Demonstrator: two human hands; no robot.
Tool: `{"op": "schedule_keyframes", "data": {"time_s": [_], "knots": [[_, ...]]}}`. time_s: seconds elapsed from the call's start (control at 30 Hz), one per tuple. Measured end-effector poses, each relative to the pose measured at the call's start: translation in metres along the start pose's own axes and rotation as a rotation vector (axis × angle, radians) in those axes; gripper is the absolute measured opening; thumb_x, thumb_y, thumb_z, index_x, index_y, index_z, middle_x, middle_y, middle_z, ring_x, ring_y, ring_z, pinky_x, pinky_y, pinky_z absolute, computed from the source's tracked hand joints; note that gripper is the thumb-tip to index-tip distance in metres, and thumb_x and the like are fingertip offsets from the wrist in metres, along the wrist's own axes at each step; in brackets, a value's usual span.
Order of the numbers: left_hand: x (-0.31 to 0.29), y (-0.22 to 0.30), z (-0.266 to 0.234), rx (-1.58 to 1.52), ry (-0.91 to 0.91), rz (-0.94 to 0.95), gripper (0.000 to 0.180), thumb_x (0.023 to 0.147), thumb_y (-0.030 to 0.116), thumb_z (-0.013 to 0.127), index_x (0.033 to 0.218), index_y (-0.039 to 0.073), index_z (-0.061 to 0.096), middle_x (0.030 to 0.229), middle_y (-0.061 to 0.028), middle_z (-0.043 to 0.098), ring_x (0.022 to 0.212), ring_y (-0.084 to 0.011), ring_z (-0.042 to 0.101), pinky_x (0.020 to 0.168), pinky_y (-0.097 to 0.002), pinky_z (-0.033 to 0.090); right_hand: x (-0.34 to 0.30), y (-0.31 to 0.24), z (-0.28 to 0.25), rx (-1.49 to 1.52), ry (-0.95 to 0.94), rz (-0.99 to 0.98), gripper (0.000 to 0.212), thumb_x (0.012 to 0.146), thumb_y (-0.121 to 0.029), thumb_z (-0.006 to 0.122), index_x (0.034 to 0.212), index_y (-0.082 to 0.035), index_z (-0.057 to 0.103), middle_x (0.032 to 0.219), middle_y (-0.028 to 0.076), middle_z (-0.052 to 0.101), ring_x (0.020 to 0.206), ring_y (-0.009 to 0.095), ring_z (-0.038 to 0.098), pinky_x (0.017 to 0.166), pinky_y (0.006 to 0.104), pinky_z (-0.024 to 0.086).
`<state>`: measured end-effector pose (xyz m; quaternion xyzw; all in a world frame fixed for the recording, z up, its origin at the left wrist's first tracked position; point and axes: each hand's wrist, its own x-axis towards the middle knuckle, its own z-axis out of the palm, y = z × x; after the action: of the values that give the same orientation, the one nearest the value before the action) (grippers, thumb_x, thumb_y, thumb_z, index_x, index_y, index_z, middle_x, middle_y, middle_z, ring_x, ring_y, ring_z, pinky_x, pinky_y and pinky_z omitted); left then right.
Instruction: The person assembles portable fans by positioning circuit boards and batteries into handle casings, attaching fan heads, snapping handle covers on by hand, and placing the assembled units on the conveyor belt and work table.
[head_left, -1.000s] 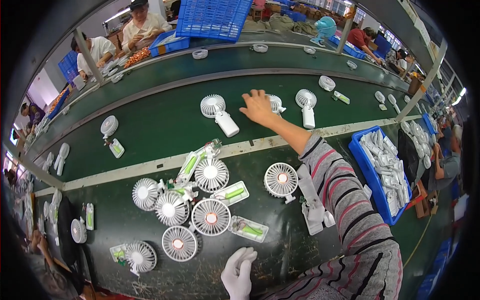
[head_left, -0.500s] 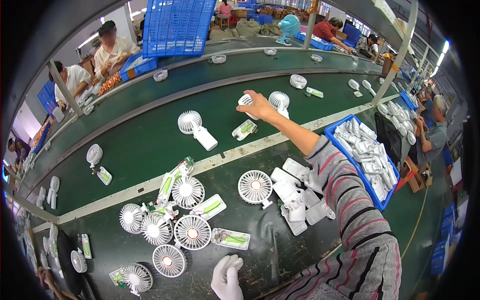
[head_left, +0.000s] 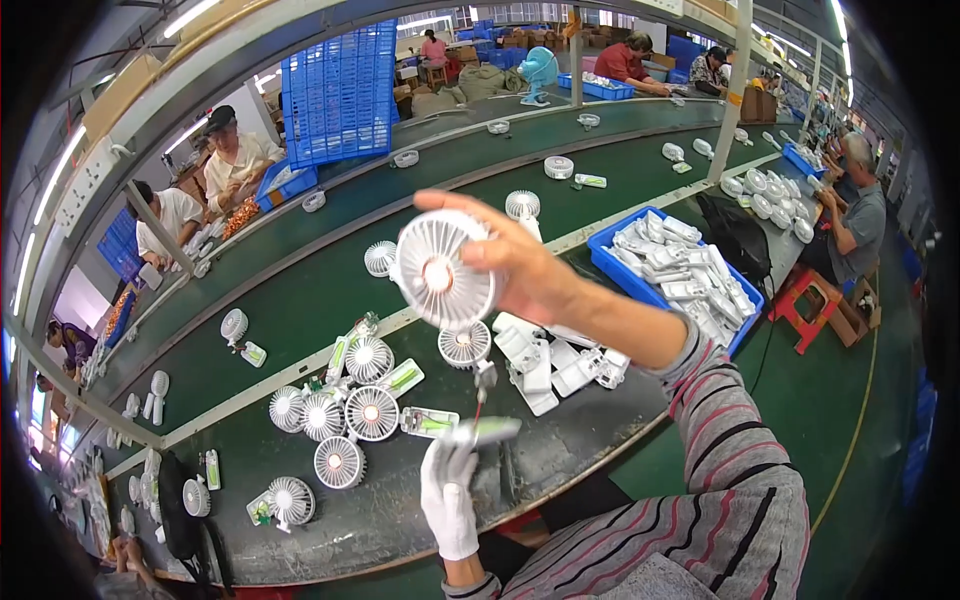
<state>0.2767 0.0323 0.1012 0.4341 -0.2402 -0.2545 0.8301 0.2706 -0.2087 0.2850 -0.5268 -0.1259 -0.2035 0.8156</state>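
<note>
While the bare right hand (head_left: 535,282) grips a round white ribbed plastic fan head (head_left: 437,285), the white-gloved left hand (head_left: 448,498) holds a slim white-and-green plastic piece (head_left: 494,431) below it.

From the head camera, the right fingers spread around the fan head's rim, one digit pressing over its grille; the left fingers close on the left end of the slim piece, which is blurred, a thin red wire (head_left: 477,409) rising from it. Under them is a scuffed dark green worktable (head_left: 400,522), its curved front edge passing beneath the left wrist. Bare tabletop separates that edge from a cluster of white fans (head_left: 371,413). White plastic shells (head_left: 535,366) lie right of the wire, near a shell-filled blue plastic crate (head_left: 622,275); beyond, a pale metal rail (head_left: 290,376) borders the green belt (head_left: 330,265).
</note>
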Motion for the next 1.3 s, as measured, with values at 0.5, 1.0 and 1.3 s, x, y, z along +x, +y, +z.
{"op": "schedule_keyframes", "data": {"time_s": [0.5, 1.0, 1.3], "knots": [[-0.076, 0.002, 0.01, -0.634, 0.164, -0.304, 0.096, 0.071, 0.069, 0.061, 0.136, 0.003, 0.035, 0.083, -0.0001, 0.043, 0.074, -0.015, 0.041, 0.065, -0.0301, 0.037, -0.12, 0.123, 0.024, 0.453, 0.356, 0.578, 0.032, 0.084, -0.008, 0.067, 0.111, 0.005, 0.056, 0.108, 0.013, 0.063, 0.099, 0.021, 0.062, 0.09, 0.0373, 0.052], [-0.068, -0.035, -0.018, -0.74, 0.172, -0.313, 0.06, 0.091, 0.035, 0.056, 0.137, 0.002, 0.035, 0.108, -0.009, 0.058, 0.093, -0.0256, 0.06, 0.078, -0.0377, 0.051, -0.165, 0.106, 0.007, 0.179, 0.605, 0.385, 0.044, 0.081, -0.003, 0.065, 0.122, 0.001, 0.049, 0.111, 0.012, 0.059, 0.1, 0.02, 0.06, 0.09, 0.037, 0.051], [-0.065, -0.015, -0.01, -0.27, 0.182, -0.571, 0.036, 0.081, -0.001, 0.044, 0.117, -0.005, 0.048, 0.091, -0.0157, 0.062, 0.072, -0.0221, 0.064, 0.058, -0.0305, 0.054, -0.157, 0.12, 0.036, 0.02, 0.392, 0.368, 0.056, 0.076, -0.001, 0.069, 0.126, 0.001, 0.045, 0.104, 0.009, 0.061, 0.089, 0.013, 0.061, 0.078, 0.0268, 0.052]]}}
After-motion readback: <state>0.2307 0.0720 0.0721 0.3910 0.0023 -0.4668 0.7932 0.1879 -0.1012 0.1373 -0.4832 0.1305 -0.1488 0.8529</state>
